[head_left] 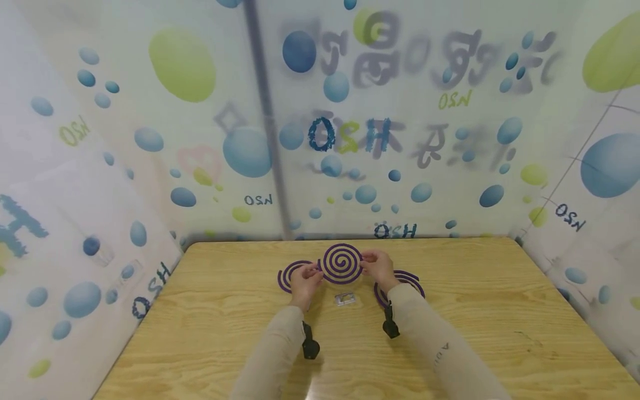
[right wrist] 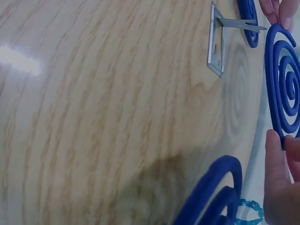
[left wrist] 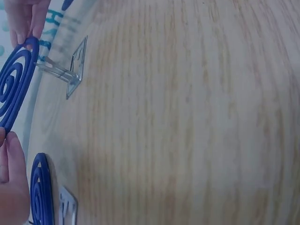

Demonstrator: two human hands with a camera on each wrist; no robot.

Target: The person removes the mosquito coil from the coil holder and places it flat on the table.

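Note:
A dark purple mosquito coil (head_left: 330,269) is raised off the table, its spiral facing the head camera; it looks blue in the wrist views. My left hand (head_left: 304,282) pinches its left edge, and my right hand (head_left: 378,268) pinches the right edge. Below the coil, a small metal coil stand (head_left: 345,299) sits on the table, its narrow prong sticking up in the right wrist view (right wrist: 234,22). Coil and stand look apart in the head view. Another coil (head_left: 283,278) lies beyond my left hand, partly hidden by it. A third coil (head_left: 413,283) lies partly beneath my right wrist.
Everything rests on a wooden table (head_left: 200,333) that meets a patterned curtain (head_left: 310,183) at its back edge. A second metal stand (left wrist: 68,206) lies close to the left coil in the left wrist view. Black wrist cameras hang beneath both forearms.

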